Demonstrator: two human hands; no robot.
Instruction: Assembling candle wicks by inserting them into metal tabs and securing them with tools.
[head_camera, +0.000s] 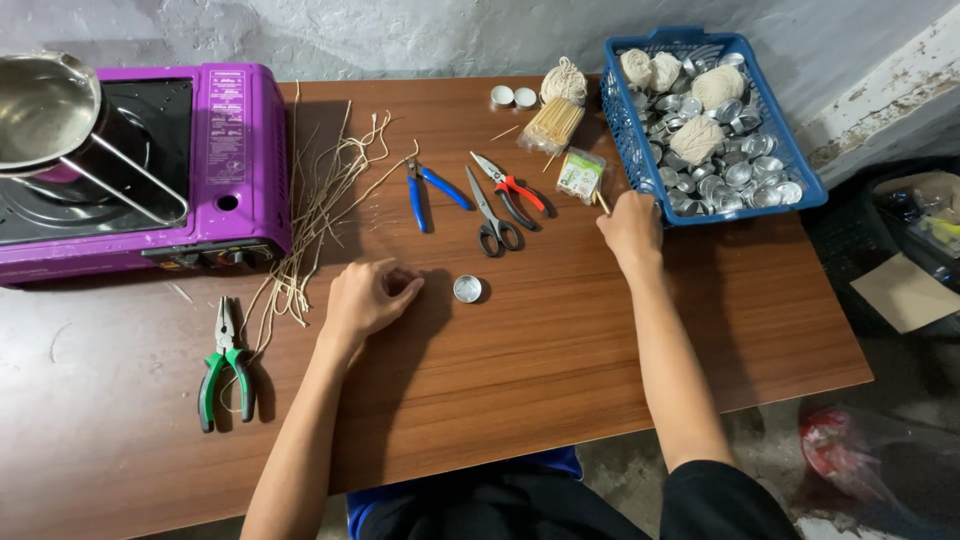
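A small round metal cup (467, 289) sits upright on the wooden table (560, 340), its open mouth facing up; being round and shallow, it has no long axis to speak of. It lies between the two hands, just beside the left hand (366, 298) and well apart from the right. The left hand rests on the table with its fingers curled loosely inward, the fingertips pointing toward the cup but not touching it, and it grips nothing that can be seen. The right hand (631, 228) reaches forward to the near left corner of a blue plastic basket (640, 170); its fingers are bent over the basket's edge, and whether they pinch anything cannot be told, though a thin wooden stick (602, 202) shows just at its left side. The basket is filled with many more small metal cups and several balls of pale string. Left of the basket lie a small clear packet (580, 174), a bundle of wooden sticks (551, 124) and another ball of string (565, 80). Further left lie red-handled snips (512, 187), black-handled scissors (490, 212) and blue-handled pliers (428, 190), all with handles toward the person. Loose cut wicks (320, 200) spread beside a purple portable stove (215, 160) carrying a steel pot (45, 115). Green-handled pliers (226, 362) lie near the table's front left.
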